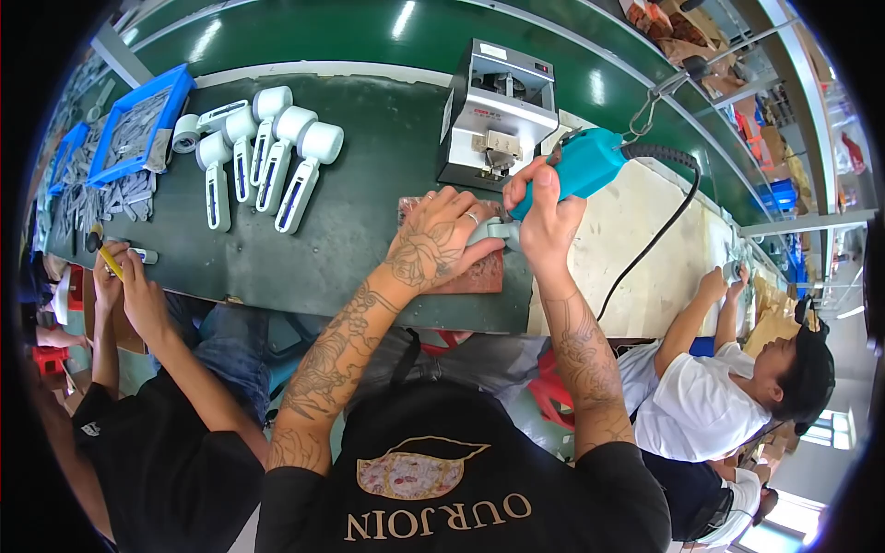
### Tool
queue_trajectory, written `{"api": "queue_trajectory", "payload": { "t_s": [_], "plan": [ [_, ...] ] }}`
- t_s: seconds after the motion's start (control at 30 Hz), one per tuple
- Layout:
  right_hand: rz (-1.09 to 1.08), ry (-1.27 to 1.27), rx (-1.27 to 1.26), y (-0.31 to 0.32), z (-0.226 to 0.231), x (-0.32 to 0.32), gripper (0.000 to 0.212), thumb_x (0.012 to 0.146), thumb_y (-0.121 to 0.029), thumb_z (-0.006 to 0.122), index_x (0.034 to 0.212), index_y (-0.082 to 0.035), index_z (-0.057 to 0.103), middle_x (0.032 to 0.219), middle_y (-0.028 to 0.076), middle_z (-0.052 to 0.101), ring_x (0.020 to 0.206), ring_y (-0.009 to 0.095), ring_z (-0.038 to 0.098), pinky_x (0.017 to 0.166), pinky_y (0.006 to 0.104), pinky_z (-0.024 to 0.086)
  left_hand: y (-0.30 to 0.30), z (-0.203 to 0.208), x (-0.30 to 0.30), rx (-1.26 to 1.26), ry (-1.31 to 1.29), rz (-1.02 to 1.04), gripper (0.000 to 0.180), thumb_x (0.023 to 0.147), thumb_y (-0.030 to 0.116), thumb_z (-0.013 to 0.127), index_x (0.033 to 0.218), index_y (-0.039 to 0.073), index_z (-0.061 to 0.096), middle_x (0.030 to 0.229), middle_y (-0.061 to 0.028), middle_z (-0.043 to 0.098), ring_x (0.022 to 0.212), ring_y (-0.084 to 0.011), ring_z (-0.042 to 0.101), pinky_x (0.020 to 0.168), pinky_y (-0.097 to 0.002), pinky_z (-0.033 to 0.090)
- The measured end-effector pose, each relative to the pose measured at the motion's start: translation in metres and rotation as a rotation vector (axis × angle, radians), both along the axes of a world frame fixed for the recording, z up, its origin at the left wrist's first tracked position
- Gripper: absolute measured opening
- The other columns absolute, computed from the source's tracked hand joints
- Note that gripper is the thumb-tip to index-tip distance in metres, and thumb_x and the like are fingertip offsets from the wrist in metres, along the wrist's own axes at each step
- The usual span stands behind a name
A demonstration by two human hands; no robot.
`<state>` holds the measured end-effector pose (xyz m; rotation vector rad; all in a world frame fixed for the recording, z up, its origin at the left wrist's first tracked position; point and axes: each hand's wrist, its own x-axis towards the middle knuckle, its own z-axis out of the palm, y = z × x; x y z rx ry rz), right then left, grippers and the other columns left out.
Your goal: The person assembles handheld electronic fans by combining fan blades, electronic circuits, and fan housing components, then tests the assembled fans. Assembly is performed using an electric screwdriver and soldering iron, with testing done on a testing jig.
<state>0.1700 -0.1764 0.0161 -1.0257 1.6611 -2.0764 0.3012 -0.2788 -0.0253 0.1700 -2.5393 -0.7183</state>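
**As the left hand braced a grey part, the right hand gripped a teal power tool**

Where the left thumb and fingertips came close together, the grey part was pinched between them, over a red-brown pad. Right fingers: wrapped round the tool's lower body, thumb pointing up along its near side. Working end hidden by that hand; could not tell whether it touched the part.

Step in hand (judged): applying the tool to the braced part. Next move seemed to call for a firm left pinch and a steady, aligned tool, with the left fingertips kept out of its path.

Pose: left forearm slanted in from lower left, back of hand up, fingers spanning the pad. Right forearm rose nearly straight, hand just right of the left thumb. Beyond both sets of fingers stood a bench machine; well left of the left fingers lay white handled units.
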Motion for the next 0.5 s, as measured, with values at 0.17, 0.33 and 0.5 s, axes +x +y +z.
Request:
{"api": "queue_trajectory", "payload": {
  "t_s": [0.17,0.33,0.5],
  "plan": [
    [0.006,0.026,0.055,-0.004,0.015,-0.004,0.041,0.108,-0.038,0.060,0.112,0.003,0.057,0.078,0.007,0.058,0.068,0.017,0.058,0.063,0.0317,0.049,0.001,-0.008,0.000,-0.013,0.012,0.009,0.044,0.094,0.044,0.069,0.120,0.008,0.071,0.110,-0.0115,0.065,0.107,-0.0337,0.061,0.095,-0.0482,0.049],
    [-0.109,0.156,-0.115,-0.040,0.027,-0.017,0.032,0.106,-0.029,0.065,0.111,0.003,0.063,0.078,0.003,0.065,0.071,0.011,0.060,0.067,0.0271,0.047,-0.001,0.005,0.004,0.116,-0.059,-0.026,0.041,0.096,0.036,0.065,0.126,0.009,0.071,0.113,-0.0134,0.065,0.112,-0.0364,0.061,0.102,-0.0498,0.048],
    [-0.051,0.223,-0.105,-0.048,0.011,-0.029,0.029,0.109,-0.029,0.060,0.105,-0.001,0.058,0.078,0.005,0.063,0.069,0.015,0.061,0.064,0.0294,0.050,0.003,0.002,0.003,0.082,-0.012,-0.010,0.039,0.095,0.031,0.063,0.128,0.010,0.071,0.114,-0.0135,0.065,0.113,-0.0358,0.061,0.103,-0.0494,0.048]
  ]
}}
